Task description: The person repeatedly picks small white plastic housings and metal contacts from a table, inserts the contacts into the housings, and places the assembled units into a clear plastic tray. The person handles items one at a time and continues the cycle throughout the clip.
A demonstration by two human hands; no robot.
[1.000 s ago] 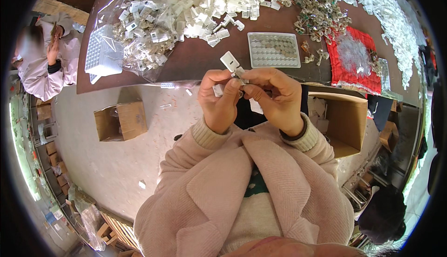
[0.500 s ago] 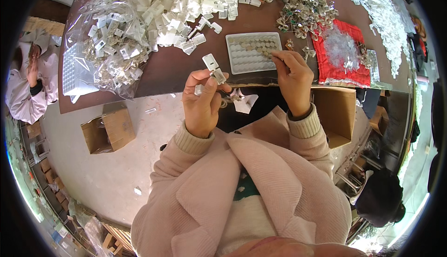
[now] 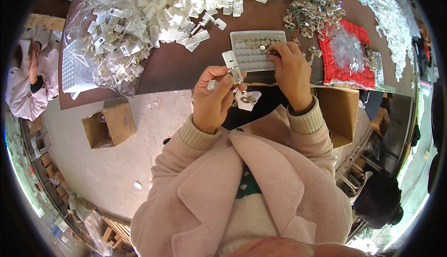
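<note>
While clip piles crowd the table, our left hand grips a white hinged clip; right hand pinches at the tray.

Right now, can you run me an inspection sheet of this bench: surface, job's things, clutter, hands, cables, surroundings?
Surface: dark brown table, largely covered along its far side.
Job's things: small white hinged clip in the left hand; grey compartment tray under the right hand.
Clutter: heap of white plastic parts, clear bag of parts, metal pieces, red mat.
Hands: left fingers pinch the clip; right fingers reach into the tray.
Cables: nothing seen.
Surroundings: cardboard boxes on the floor; another person at left.
</note>
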